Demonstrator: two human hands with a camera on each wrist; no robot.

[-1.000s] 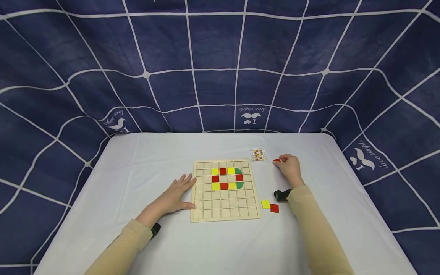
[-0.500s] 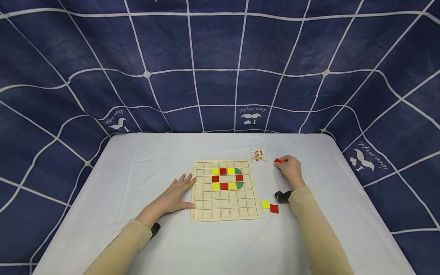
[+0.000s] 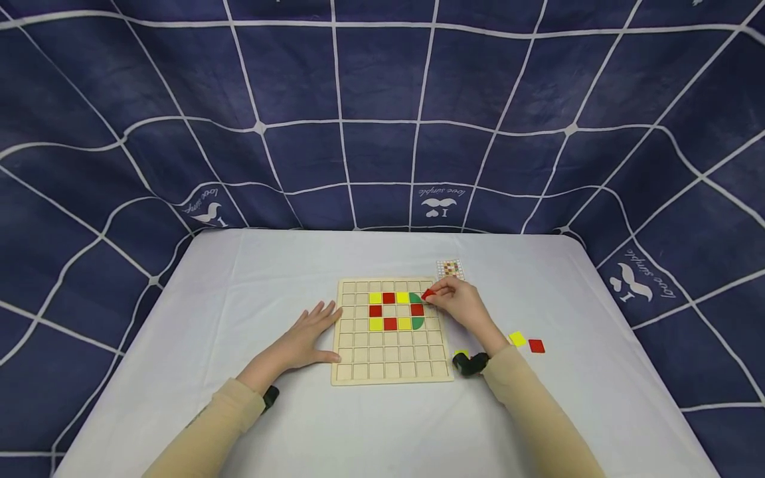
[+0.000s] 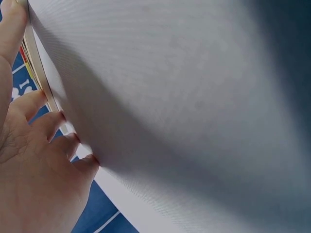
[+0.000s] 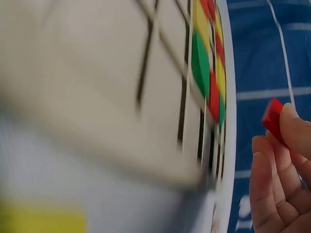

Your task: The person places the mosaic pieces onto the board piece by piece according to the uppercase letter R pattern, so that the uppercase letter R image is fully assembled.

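The left hand [image 3: 301,342] lies flat on the table [image 3: 239,285], fingers straight and a bit spread, fingertips touching the left edge of the board [image 3: 391,362]; it holds nothing, it only steadies the board. In the left wrist view the same fingers [image 4: 48,124] rest against the board rim.

The board is a wooden grid w/ low walls between cells. In its upper middle sits a ring of tiles: yellow at the corners, red between, and green rounded pieces [image 3: 416,322] on the right side.

The right hand [image 3: 463,305] hovers over the upper right part of the board, thumb and fingers pinching a red tile [image 3: 427,293] by its edges. The tile is in the air, just above and right of the ring, close to the green pieces. Right wrist view shows the tile [image 5: 273,120] at the fingertips, apart from the board.

The tile looks thin, stiff, light and smooth, so it probably slips easily; a pinch on two opposite edges seems the best hold. Cells are only slightly bigger than a tile, so it likely must go in flat and square.

Room: most of the cells are open, esp. the lower rows. Right of the board lie a pattern card [image 3: 449,268], a yellow tile [image 3: 516,338] and a red one [image 3: 536,346], well apart from the table edge.
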